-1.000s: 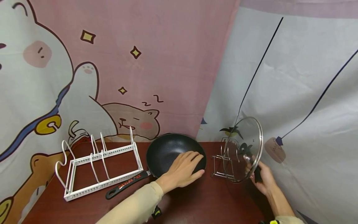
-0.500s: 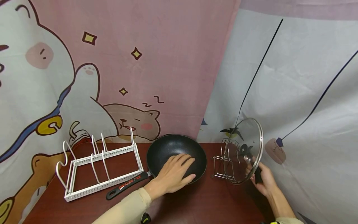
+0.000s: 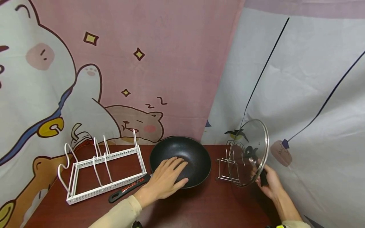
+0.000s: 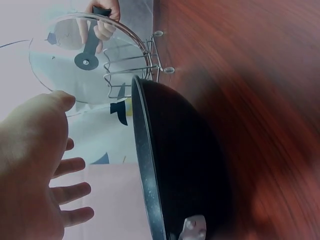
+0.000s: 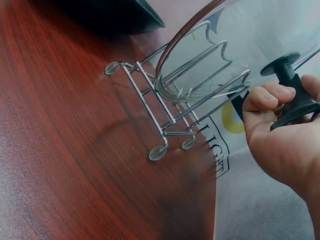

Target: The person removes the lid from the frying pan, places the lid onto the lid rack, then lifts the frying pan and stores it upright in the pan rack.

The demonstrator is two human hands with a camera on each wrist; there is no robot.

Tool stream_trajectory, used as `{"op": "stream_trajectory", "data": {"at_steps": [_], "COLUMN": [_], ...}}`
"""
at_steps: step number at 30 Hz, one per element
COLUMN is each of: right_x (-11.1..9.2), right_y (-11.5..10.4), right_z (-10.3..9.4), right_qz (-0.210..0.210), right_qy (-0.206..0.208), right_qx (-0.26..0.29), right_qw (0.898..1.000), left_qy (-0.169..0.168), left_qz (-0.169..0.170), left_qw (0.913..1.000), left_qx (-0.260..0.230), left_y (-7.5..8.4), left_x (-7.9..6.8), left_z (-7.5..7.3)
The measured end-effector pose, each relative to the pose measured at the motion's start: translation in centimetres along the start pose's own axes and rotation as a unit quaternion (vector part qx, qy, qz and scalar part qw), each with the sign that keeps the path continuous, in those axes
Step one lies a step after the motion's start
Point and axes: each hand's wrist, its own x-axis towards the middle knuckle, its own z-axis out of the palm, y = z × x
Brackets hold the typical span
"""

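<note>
A black wok (image 3: 196,161) sits on the table, its black handle (image 3: 129,189) pointing to the near left. Over its near-left part hovers my left hand (image 3: 163,179), fingers spread and relaxed; the left wrist view shows it apart from the wok rim (image 4: 146,145). On the right, my right hand (image 3: 272,183) grips the dark knob handle (image 5: 292,92) of a glass lid (image 3: 266,142) with a metal rim. The lid stands nearly upright, its lower edge among the wires of a small metal rack (image 5: 145,102).
To the left of the wok stands a white rack (image 3: 105,189) with several upright dividers, close to the wok handle. The reddish-brown table (image 3: 205,209) meets a cartoon-printed cloth (image 3: 182,69) at its back and right.
My left hand has moved left and slightly nearer across the wok. The right hand and the lid have stayed in place.
</note>
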Motion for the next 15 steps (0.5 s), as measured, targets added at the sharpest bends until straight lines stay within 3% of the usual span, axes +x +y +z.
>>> {"op": "stream_trajectory", "data": {"at_steps": [9,15], "right_x": [0.2,0.2], "right_y": [-0.1,-0.1], "right_z": [-0.3,-0.3], "right_qz": [-0.001,-0.003], "right_qy": [-0.017,-0.02], "right_qx": [0.005,0.006], "right_qw": [1.0,1.0], "left_qy": [0.017,0.021], "left_qz": [-0.015,-0.044], "left_qw": [0.9997,0.9988], "left_qx": [0.004,-0.007], "left_y": [-1.4,-2.6], "left_x": [-1.7,-3.3], "left_z": [-0.6,-1.3]}}
